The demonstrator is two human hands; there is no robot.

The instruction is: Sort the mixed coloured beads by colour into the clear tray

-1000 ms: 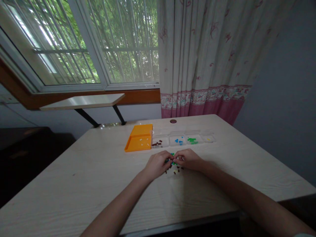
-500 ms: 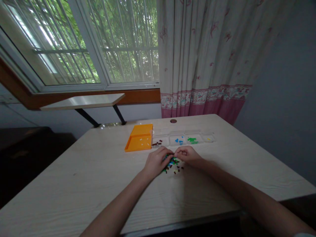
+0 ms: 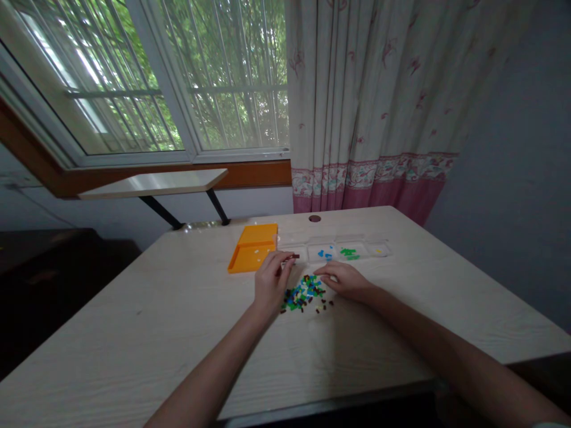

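Observation:
My left hand (image 3: 269, 284) reaches over the near edge of the clear compartment tray (image 3: 307, 254), thumb and forefinger pinched. A small brown brick (image 3: 295, 256) shows at those fingertips, close above the tray's left compartment. On the table between my hands lies a loose pile of tiny bricks (image 3: 304, 292) in green, blue, brown and pale yellow. At the right rim of that pile rests my right hand (image 3: 343, 279), forefinger stretched toward the bricks and the other fingers loosely curled. I see nothing held in it.
Blue pieces (image 3: 325, 254), green pieces (image 3: 349, 254) and a yellow piece (image 3: 379, 251) lie in separate tray compartments. An open orange case (image 3: 243, 259) with a few white pieces adjoins the tray's left end. Behind stand a raised shelf (image 3: 156, 182) and a curtain (image 3: 357, 119).
My left hand has left the pile and moved up and left to the tray, uncovering more bricks. My right hand stays nearly in place, its forefinger now straighter.

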